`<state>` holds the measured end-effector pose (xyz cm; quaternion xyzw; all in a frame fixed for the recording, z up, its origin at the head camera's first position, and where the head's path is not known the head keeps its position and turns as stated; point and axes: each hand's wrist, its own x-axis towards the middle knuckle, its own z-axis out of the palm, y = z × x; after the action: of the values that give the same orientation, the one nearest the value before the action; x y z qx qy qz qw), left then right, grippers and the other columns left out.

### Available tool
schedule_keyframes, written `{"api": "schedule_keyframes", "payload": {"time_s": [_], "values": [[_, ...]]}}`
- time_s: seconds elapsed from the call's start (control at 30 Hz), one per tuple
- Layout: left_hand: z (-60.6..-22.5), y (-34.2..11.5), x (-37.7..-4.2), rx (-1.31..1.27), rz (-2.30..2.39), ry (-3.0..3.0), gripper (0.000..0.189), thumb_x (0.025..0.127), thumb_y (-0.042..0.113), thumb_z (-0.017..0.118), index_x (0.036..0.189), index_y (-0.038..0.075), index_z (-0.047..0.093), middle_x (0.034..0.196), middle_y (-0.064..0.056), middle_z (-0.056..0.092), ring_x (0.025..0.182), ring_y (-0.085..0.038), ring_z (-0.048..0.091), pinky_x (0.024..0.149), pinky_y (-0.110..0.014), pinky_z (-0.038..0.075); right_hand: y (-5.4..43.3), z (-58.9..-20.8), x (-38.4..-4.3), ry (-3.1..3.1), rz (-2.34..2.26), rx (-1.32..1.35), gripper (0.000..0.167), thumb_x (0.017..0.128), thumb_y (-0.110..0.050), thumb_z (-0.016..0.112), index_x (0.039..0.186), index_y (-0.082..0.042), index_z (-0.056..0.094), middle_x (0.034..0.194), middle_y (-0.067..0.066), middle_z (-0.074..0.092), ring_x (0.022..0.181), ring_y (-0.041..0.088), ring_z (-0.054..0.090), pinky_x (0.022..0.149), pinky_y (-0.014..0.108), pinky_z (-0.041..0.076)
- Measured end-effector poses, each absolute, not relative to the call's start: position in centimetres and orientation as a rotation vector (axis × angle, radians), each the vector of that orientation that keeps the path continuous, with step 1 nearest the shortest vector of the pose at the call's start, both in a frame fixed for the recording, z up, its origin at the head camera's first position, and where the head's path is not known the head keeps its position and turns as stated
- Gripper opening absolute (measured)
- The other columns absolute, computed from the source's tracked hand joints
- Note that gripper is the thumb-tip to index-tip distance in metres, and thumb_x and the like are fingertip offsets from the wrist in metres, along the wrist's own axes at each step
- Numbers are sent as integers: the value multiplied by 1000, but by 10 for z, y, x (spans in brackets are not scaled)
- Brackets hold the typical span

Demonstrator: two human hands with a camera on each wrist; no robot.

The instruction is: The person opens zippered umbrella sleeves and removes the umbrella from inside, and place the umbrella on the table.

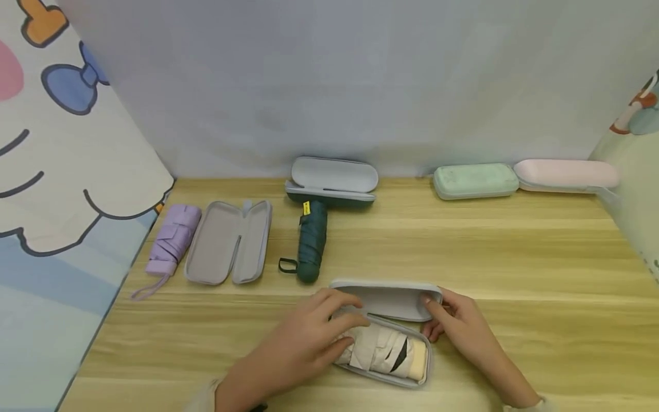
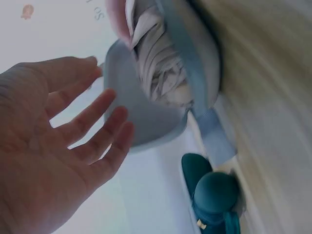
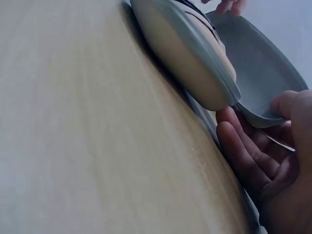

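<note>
The right hand [image 1: 465, 323] holds the raised lid [image 1: 393, 303] at its right end, thumb on the grey lining and fingers curled behind the shell. The left hand [image 1: 309, 337] is fairly wide, its fingers parted and slightly bent over the left end of the open hard case [image 1: 385, 380]; whether the fingertips touch anything there I cannot tell. The case lies on the wooden tabletop [image 1: 515, 252] between the two hands, its lid standing up behind the base. In the base sits a cream folding umbrella [image 1: 383, 346], its long axis running left to right and slanting toward the person, the pale yellow end pointing right. Just beyond the lid's left end, a dark green umbrella [image 1: 312, 243] lies lengthwise away from the person, rounded end nearest, its far end by an open dark green case [image 1: 332, 197]. Farther left, a purple umbrella [image 1: 172, 237] slants beside an open grey-lined case [image 1: 213, 246], near the tabletop's left edge. Wood surface stretches from the right hand back to a mint green case [image 1: 476, 181] and a pink case [image 1: 566, 174], set end to end along the back edge.
</note>
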<state>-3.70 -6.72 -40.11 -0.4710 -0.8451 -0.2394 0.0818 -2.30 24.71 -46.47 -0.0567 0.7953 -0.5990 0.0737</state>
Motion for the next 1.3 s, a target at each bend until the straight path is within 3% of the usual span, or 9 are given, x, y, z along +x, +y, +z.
{"api": "schedule_keyframes", "payload": {"time_s": [0.2, 0.33, 0.5, 0.77, 1.0, 1.17, 1.3], "values": [[-410, -47, -32, -1533, -389, -2602, 32, 98, 28, 72, 129, 25, 67, 133, 4, 63, 123, -16, 59, 99, -33, 54, 247, -461, -22, 2480, -1870, -148, 30, 108, -11, 54, 128, 9, 65, 85, 15, 74, 65, 12, 72, 54, 33, 60], [-411, -30, -33, -1557, -178, -2628, 41, 99, 34, 70, 138, 25, 60, 134, 4, 63, 125, -17, 60, 99, -35, 55, 245, -460, -22, 2518, -1911, -123, 28, 108, -10, 54, 127, 8, 65, 99, 22, 72, 69, 12, 73, 55, 32, 60], [-414, -13, -36, -1606, -13, -2656, 57, 99, 42, 68, 150, 25, 49, 136, 4, 60, 124, -18, 60, 97, -36, 55, 245, -462, -22, 2528, -1911, -45, 32, 109, -14, 54, 130, 7, 64, 102, 24, 72, 68, 13, 72, 55, 32, 60], [-413, -6, -43, -1645, 44, -2678, 67, 98, 50, 68, 156, 27, 44, 134, 3, 59, 121, -18, 59, 95, -37, 53, 245, -464, -24, 2570, -1941, -3, 31, 109, -15, 55, 130, 5, 66, 95, 0, 75, 65, 14, 72, 53, 33, 59], [-413, -6, -50, -1671, -25, -2646, 68, 94, 54, 70, 152, 26, 50, 126, 3, 65, 115, -17, 63, 96, -36, 54, 245, -464, -24, 2647, -1908, -73, 28, 108, -10, 55, 127, 6, 67, 98, 25, 74, 64, 10, 71, 52, 31, 58], [-416, -4, -50, -1674, -109, -2635, 66, 89, 51, 73, 146, 23, 56, 115, 3, 70, 105, -17, 64, 91, -33, 55, 244, -465, -23, 2713, -1856, -83, 23, 106, -7, 57, 121, 4, 71, 89, 21, 76, 63, 7, 70, 51, 29, 57], [-418, -1, -45, -1634, -69, -2663, 69, 87, 51, 76, 146, 24, 53, 117, 3, 67, 106, -17, 62, 89, -34, 54, 246, -465, -24, 2709, -1850, -83, 22, 107, -9, 56, 119, 3, 71, 87, 17, 75, 63, 9, 70, 51, 30, 57]]}}
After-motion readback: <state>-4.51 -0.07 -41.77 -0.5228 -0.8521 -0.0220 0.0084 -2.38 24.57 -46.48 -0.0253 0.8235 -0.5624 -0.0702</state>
